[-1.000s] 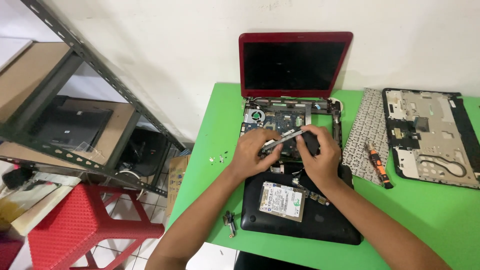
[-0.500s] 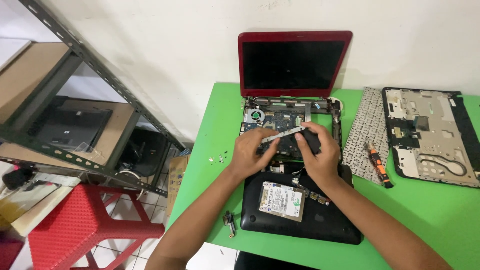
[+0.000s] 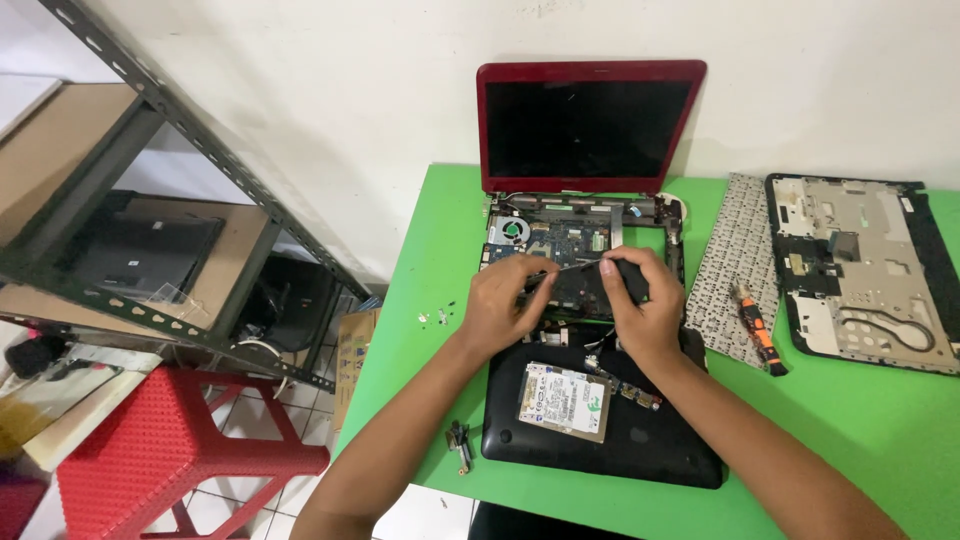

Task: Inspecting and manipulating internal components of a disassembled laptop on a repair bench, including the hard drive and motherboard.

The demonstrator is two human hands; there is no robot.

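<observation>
both the left hand (image 3: 500, 305) and right hand (image 3: 640, 305) gripped a thin metal strip (image 3: 572, 266) over the opened red laptop (image 3: 590, 130). its long axis ran left to right, roughly level, parallel to the green bench (image 3: 860, 430) edge.

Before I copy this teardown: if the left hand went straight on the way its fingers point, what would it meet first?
Probably the right hand: the left hand points across the opened laptop base toward it, though depth is unclear.

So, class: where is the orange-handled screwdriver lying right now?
In the head view, the orange-handled screwdriver lies on the green table, right of the hands, at the grey keyboard's lower edge.
</observation>
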